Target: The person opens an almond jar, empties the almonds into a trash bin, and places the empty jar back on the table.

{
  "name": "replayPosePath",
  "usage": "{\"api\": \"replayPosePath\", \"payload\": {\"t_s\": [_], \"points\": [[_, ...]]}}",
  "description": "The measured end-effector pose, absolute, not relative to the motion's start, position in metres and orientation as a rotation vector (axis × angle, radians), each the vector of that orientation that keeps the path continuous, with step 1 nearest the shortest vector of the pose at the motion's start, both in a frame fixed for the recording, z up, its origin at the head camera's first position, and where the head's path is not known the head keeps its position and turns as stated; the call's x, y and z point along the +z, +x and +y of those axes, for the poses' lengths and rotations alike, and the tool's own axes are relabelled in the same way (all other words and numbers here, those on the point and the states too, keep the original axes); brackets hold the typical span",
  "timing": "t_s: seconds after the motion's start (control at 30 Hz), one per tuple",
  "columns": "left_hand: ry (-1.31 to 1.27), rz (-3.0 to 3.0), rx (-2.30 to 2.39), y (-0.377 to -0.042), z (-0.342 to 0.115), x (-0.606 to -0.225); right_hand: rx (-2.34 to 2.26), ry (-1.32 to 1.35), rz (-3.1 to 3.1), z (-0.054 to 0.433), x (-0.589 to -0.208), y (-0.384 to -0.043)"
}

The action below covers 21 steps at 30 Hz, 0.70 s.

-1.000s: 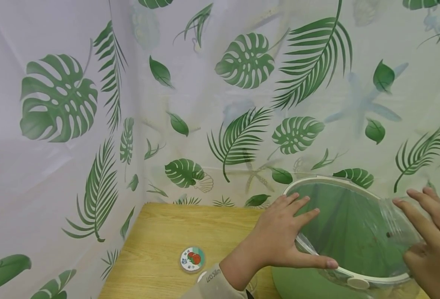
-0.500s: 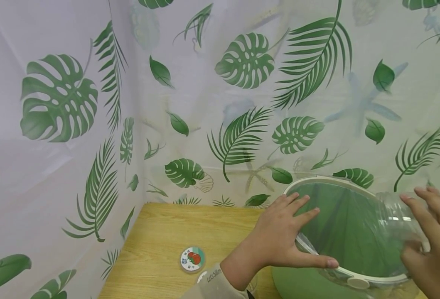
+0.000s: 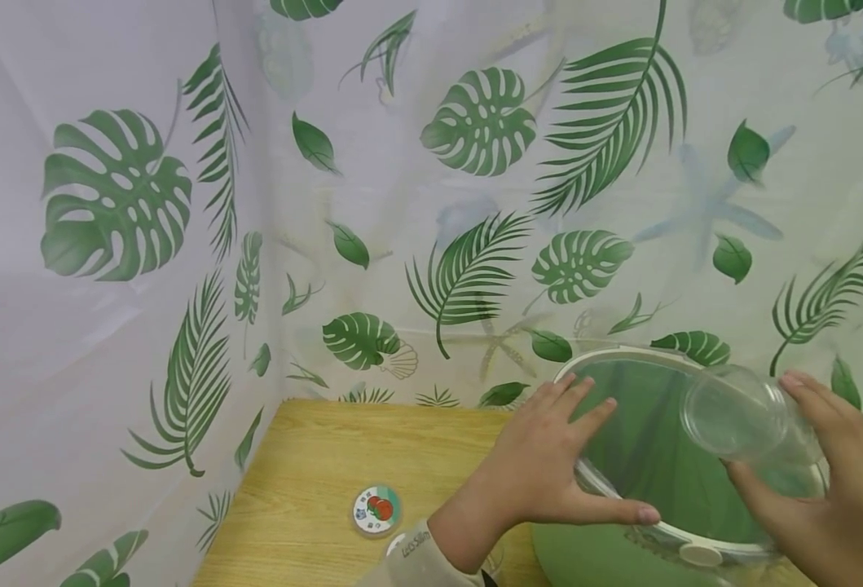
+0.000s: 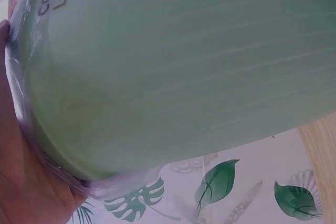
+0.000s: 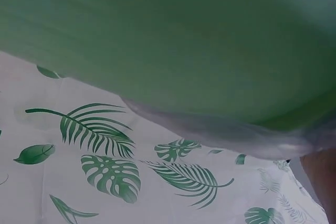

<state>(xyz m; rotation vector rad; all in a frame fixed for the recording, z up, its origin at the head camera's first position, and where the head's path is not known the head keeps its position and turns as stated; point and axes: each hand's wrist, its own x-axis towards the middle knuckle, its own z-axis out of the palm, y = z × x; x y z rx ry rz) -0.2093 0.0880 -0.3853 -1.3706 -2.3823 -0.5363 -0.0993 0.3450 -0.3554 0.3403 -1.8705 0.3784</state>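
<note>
A green trash can (image 3: 581,554) with a cream rim and a clear plastic bag (image 4: 23,77) over its edge stands at the right of the head view. On the rim's near left side rests my left hand (image 3: 548,465), fingers spread and thumb stretched along the front edge. My right hand (image 3: 834,497) grips a clear round plastic container (image 3: 735,412), tilted over the can's mouth with one round end towards the left. Nothing shows inside the container. The right wrist view holds mostly the can's green side (image 5: 184,40); the container is out of sight there.
A round disc with a tomato picture (image 3: 376,510) lies on the wooden table (image 3: 314,456), left of my forearm. Partly behind my sleeve, another clear round thing (image 3: 495,561) shows. Leaf-printed sheets (image 3: 402,204) hang at the back and left.
The right hand has turned the clear container so that its round end faces left, and has moved it slightly left. The left hand has stayed nearly still on the rim.
</note>
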Motion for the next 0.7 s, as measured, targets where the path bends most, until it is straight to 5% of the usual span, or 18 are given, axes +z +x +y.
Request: {"api": "replayPosePath", "payload": {"t_s": [0.7], "points": [[-1.267,-2.301,-0.536,-0.207,0.066,-0.390,0.573,0.335,-1.853,0.298,-0.352,-0.091]]}}
